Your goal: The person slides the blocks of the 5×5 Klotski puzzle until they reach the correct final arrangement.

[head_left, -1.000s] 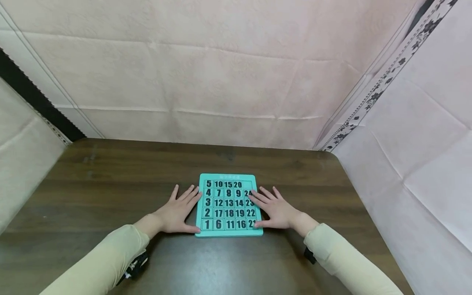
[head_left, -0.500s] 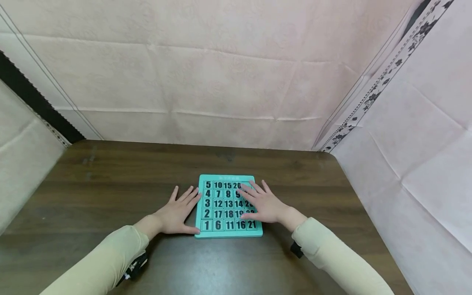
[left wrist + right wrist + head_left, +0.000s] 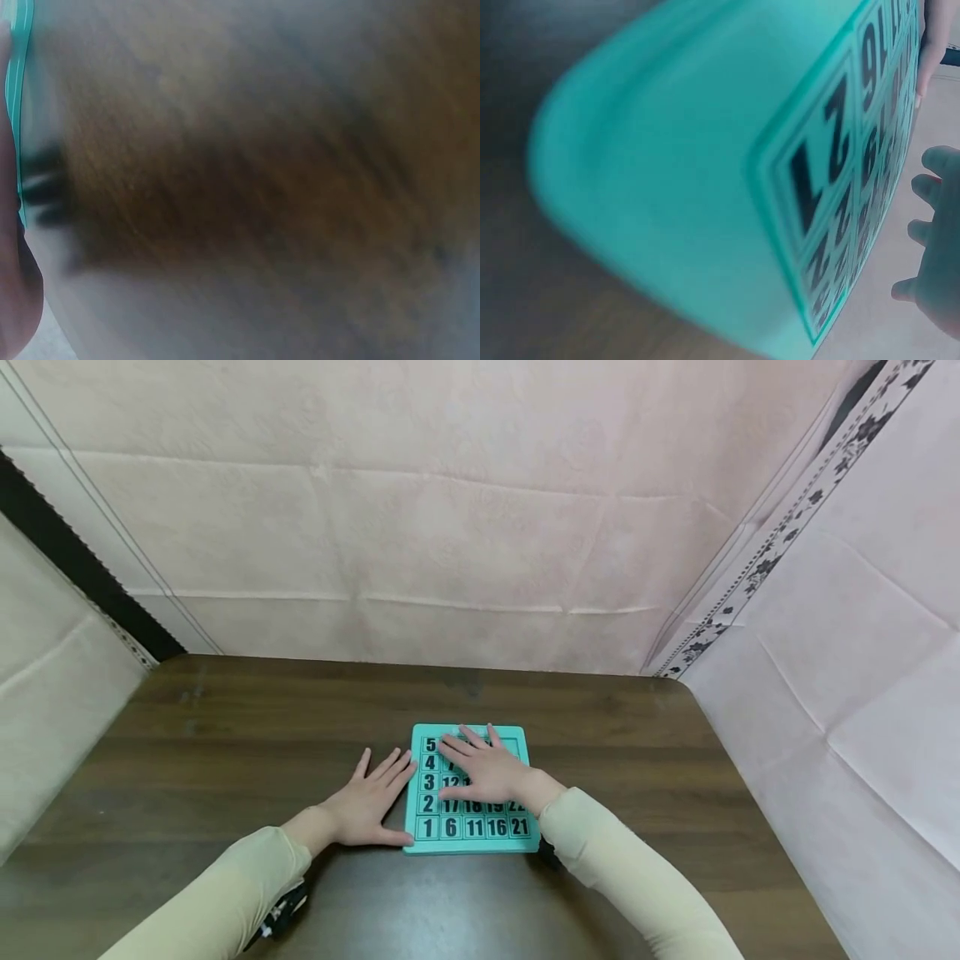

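A teal number sliding puzzle (image 3: 472, 847) lies flat on the table, its square tiles printed with black numerals. Along its left edge rests my left hand (image 3: 369, 802), fingers spread and straight, the thumb at the lower left corner. My right hand (image 3: 487, 772) is over the upper middle of the puzzle with its fingers extended, covering many tiles. The bottom row, 1, 6, 11, 16, 21, shows below it. In the right wrist view the puzzle (image 3: 667, 165) fills the middle, and the fingers seem a little above its face; contact cannot be made out.
The brown wooden table (image 3: 262, 727) extends around the puzzle on every side. Pale cloth (image 3: 450, 527) hangs behind the table's far edge, with more pale cloth (image 3: 862, 677) on the right. A dark device (image 3: 281, 910) sits under the left sleeve.
My right hand has moved left from the puzzle's right edge to above its upper middle tiles. The left hand stays at the left edge. The head view has shifted slightly.
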A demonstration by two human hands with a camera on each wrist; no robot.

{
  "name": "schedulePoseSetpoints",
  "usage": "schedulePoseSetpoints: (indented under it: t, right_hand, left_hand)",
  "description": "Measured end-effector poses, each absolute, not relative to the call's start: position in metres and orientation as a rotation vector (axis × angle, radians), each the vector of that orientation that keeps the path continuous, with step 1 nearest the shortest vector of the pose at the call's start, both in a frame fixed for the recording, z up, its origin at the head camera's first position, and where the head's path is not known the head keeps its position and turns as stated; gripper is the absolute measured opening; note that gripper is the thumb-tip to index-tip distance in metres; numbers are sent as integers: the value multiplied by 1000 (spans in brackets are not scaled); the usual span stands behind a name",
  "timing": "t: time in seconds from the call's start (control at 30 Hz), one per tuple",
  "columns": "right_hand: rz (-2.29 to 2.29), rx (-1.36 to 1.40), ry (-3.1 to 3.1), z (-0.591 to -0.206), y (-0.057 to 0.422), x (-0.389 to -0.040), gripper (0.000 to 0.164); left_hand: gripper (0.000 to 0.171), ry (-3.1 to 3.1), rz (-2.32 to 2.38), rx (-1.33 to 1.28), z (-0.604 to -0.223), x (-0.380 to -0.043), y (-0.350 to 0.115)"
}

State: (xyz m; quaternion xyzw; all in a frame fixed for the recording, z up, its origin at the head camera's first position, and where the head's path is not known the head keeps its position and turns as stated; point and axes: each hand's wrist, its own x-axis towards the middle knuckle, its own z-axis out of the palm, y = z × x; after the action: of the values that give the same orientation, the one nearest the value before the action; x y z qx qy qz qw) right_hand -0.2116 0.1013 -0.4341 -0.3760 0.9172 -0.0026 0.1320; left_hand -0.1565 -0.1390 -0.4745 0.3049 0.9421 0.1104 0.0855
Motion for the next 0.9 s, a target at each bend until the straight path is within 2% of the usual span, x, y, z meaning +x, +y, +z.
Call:
schedulePoseSetpoints:
  t: [0.27,0.9]
  right_hand:
    - [61,-1011,2651,-439,91,-218,80]
    - [89,-1046,2681,-440,99,-223,81]
  left_hand:
    - [107,2804,330,905,-474,-156,-137]
    - [106,2796,333,905,-470,-156,-138]
